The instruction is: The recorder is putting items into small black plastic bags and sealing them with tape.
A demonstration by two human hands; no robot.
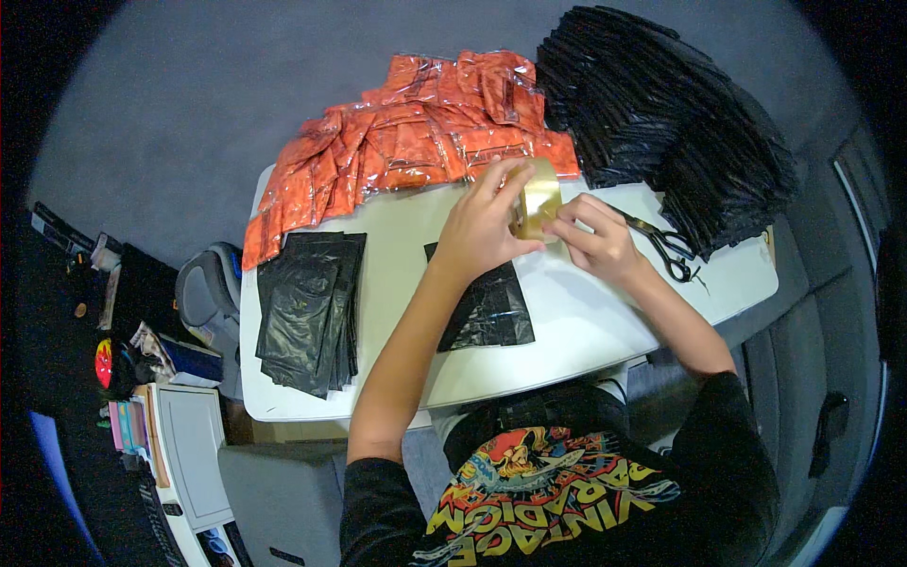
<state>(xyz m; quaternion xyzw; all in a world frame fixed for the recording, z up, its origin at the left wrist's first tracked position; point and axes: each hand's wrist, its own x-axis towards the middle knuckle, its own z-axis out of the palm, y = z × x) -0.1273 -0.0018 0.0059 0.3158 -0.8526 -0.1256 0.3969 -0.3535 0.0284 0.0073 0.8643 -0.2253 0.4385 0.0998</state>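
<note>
A roll of shiny, yellowish packing tape is held up above the white table. My left hand grips it from the left, fingers curled over its side. At the roll's lower right edge, my right hand pinches the tape with its fingertips; whether a loose end is lifted cannot be made out. Below the hands lies a flat black plastic bag, its upper part partly hidden by my left hand and forearm. Black-handled scissors rest on the table just right of my right hand.
Orange items in clear plastic bags are heaped along the table's far side. A tall pile of black plastic packages stands at the far right. On the left is a stack of black bags. Grey chairs surround the white table.
</note>
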